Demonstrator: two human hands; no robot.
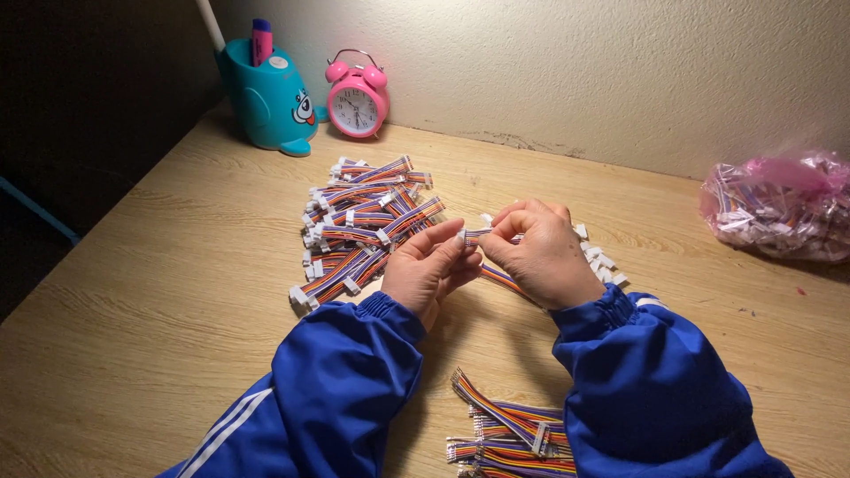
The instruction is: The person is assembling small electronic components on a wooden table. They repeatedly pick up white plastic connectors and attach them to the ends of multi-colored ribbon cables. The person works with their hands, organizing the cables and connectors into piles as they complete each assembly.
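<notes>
My left hand (431,269) and my right hand (537,255) meet at the middle of the wooden table (177,292). Together they pinch a short multicoloured ribbon cable (496,276) with a white connector at its end; the cable runs under my right hand. A pile of finished cables with white connectors (359,232) lies just left of my hands. Small white connectors (602,258) sit loose behind my right hand. A bundle of bare-ended ribbon cables (509,429) lies near the front edge between my blue sleeves.
A teal pen holder (270,99) and a pink alarm clock (356,97) stand against the back wall. A clear plastic bag of parts (779,208) lies at the far right. The table's left edge drops into darkness.
</notes>
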